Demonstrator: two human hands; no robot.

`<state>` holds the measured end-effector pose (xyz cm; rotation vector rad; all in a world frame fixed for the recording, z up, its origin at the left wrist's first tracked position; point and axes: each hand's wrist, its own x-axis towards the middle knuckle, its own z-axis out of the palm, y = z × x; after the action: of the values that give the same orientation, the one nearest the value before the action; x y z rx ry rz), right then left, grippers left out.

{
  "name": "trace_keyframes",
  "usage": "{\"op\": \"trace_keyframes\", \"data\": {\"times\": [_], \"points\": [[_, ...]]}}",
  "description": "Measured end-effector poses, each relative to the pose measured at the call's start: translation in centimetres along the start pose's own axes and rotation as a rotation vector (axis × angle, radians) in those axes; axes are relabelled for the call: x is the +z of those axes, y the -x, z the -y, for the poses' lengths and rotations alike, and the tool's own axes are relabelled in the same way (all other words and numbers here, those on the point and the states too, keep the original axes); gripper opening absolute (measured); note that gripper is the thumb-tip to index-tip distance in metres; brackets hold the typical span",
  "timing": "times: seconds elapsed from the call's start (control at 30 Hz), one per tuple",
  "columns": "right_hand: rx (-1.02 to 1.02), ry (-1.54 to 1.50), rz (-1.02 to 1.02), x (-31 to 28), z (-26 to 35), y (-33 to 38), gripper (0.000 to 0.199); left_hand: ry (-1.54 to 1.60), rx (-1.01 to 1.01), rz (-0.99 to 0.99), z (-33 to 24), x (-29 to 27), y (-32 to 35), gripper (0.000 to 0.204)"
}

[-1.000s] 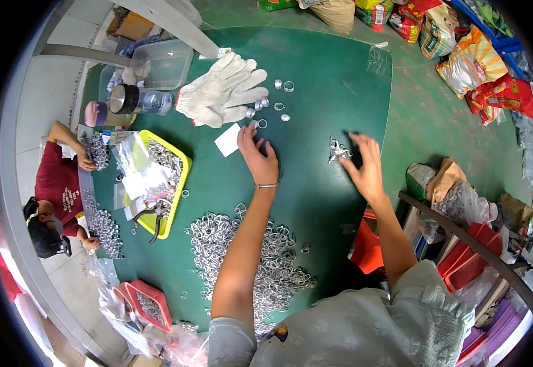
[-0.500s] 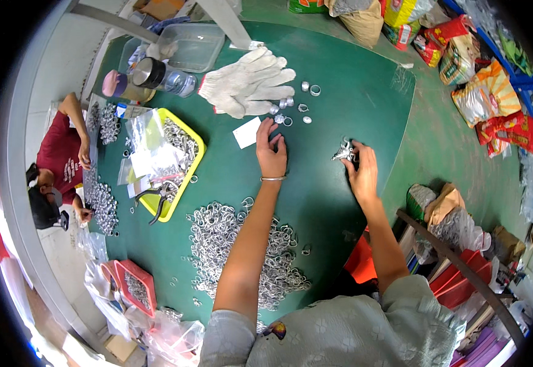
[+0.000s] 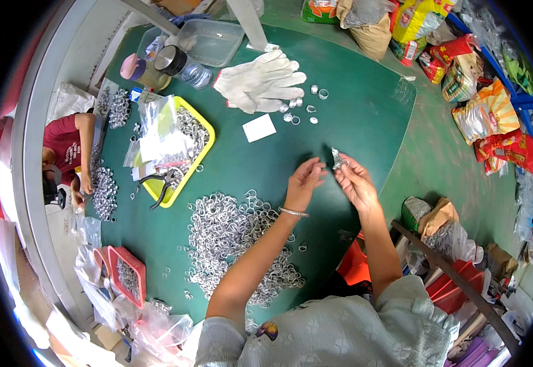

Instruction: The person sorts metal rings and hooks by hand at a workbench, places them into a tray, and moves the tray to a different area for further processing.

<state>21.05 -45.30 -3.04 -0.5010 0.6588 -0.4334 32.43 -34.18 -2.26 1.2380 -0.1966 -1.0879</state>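
Both your hands are up off the green mat now: right hand (image 3: 357, 180) fingertips pinch a small crumpled silver metal piece (image 3: 336, 159), left hand (image 3: 304, 179) half-curled, empty, just beside it. Earlier they were pressed down near the white paper slip (image 3: 259, 128). Colourful snack bags (image 3: 493, 116) sit far right.
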Motion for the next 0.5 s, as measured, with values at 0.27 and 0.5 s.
{"op": "trace_keyframes", "data": {"times": [0.27, 0.5], "points": [[0.298, -0.377, 0.149, 3.8, -0.9, 1.7, 0.030, -0.073, 0.245, -0.016, -1.6, -0.6, 2.8, 0.028], [-0.023, 0.348, 0.133, 7.4, -1.3, 4.0, 0.024, 0.690, -0.174, 0.084, -3.5, -1.7, 4.7, 0.034]]}}
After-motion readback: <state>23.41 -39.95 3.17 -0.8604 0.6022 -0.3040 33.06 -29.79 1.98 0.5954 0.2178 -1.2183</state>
